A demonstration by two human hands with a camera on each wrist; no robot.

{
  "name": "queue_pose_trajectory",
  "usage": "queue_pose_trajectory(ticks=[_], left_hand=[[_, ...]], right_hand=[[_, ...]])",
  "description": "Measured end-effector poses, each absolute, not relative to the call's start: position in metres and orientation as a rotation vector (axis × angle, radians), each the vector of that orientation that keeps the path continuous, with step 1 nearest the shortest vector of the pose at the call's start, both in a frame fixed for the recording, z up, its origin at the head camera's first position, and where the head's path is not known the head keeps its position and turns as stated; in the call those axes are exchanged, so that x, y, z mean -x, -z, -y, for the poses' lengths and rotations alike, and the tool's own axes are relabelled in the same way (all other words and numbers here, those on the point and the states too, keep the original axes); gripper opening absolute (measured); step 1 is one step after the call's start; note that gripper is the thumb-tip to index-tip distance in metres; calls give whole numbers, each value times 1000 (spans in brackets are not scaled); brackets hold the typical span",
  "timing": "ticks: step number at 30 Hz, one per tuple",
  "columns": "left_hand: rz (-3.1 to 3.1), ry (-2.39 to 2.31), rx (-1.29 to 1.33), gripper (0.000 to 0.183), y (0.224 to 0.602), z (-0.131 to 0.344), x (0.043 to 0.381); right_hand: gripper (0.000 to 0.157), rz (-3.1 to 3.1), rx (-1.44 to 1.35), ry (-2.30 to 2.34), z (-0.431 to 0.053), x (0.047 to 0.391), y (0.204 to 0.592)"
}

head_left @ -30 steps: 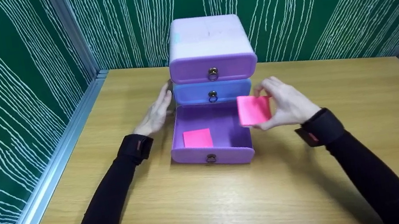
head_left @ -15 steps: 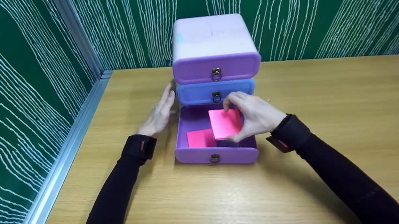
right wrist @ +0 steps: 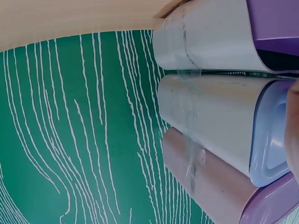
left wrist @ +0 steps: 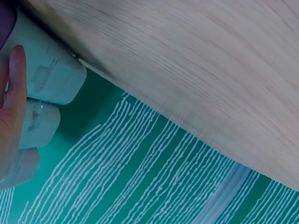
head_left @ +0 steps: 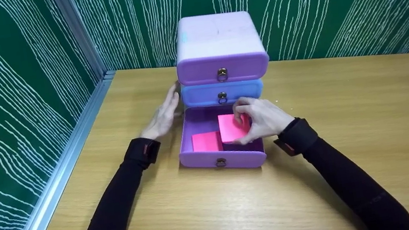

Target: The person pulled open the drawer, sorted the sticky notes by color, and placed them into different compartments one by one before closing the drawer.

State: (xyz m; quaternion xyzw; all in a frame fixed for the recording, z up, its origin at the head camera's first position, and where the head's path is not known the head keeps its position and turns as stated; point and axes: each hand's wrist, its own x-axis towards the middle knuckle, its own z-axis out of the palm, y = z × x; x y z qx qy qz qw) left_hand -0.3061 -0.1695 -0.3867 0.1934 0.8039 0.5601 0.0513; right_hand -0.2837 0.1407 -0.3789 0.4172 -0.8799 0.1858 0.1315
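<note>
My right hand (head_left: 263,116) pinches a square bright pink sticky-note pad (head_left: 229,127) by its edges, thumb at the near side, with fingers bent over its right part. The pad is over the pulled-out bottom purple drawer (head_left: 241,159). Just left of it, a second pink sticky-note pad (head_left: 205,142) lies flat in the drawer. Fingers straight, my left hand (head_left: 163,117) rests along the left side of the drawer unit (head_left: 216,34). In the left wrist view, a finger (left wrist: 17,74) lies against the pale side wall. The right wrist view catches only a sliver of hand (right wrist: 293,130).
Above the open drawer are a blue drawer (head_left: 201,95) and an upper purple drawer (head_left: 198,72), both pushed in, with ring pulls. The unit stands on a wooden table (head_left: 218,210). Green walls (head_left: 293,4) with white lines rise behind and left, framed by a metal rail (head_left: 54,170).
My right hand has carried the pink pad leftward from the drawer's right edge to over its inside, and lately its fingers bend further over the pad. My left hand stays at the unit's side.
</note>
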Motion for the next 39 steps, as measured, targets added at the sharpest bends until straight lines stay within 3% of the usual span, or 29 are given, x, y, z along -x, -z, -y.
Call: queue_pose_trajectory(ticks=[18,33,39], left_hand=[[-2456,-1679,-572,69,388,173,304],[-2480,-1657,-579,66,387,172,303],[-2520,-1593,-531,68,387,173,302]], right_hand=[[43,2330,-1372,-527,-133,262,358],[26,2109,-1748,-514,-93,204,345],[26,2152,-1812,-422,-84,189,348]])
